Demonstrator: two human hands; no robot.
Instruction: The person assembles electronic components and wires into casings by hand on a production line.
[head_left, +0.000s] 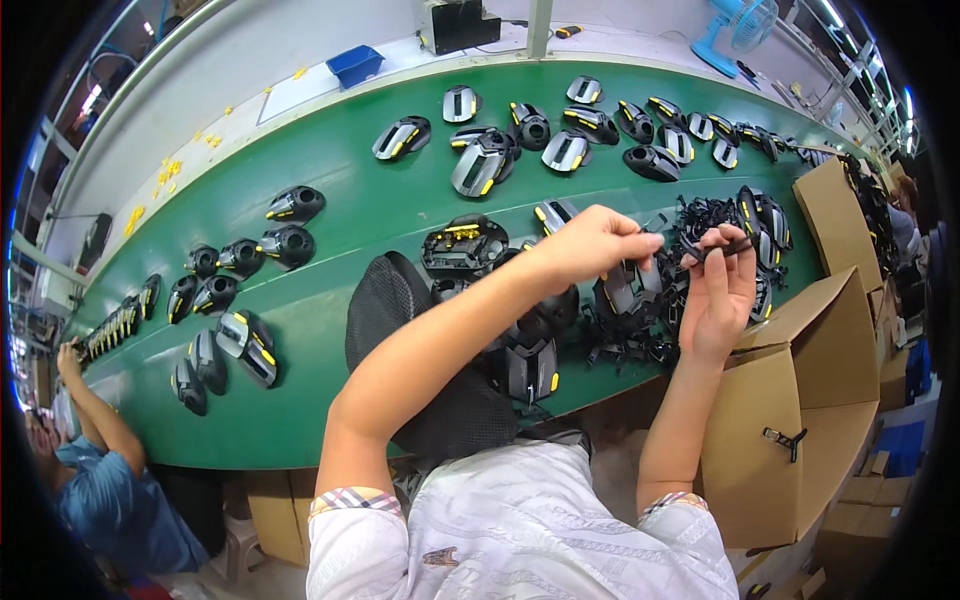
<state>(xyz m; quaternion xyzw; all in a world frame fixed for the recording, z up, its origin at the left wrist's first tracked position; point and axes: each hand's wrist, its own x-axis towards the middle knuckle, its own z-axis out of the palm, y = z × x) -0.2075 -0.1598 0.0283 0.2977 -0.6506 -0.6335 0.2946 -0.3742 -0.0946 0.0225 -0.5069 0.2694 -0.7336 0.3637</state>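
My left hand (597,245) is above the green bench with thumb and fingertips pinched together; whatever may be between them is too small to make out. Just to its right, my right hand (718,300) is turned palm up, its fingers closed on a small black plastic part (735,247). Beneath and between both hands lies a tangled heap of small black plastic parts (650,345). Close by are black-and-grey housings with yellow accents, one at the front edge (530,372). An opened housing (464,243) with yellow pieces inside sits beyond my left forearm.
More housings (485,165) stand in groups along the green bench (365,205). Open cardboard boxes (750,430) are at my right. A black mesh item (385,310) lies under my left forearm. At far left another person (120,500) reaches toward a row of housings.
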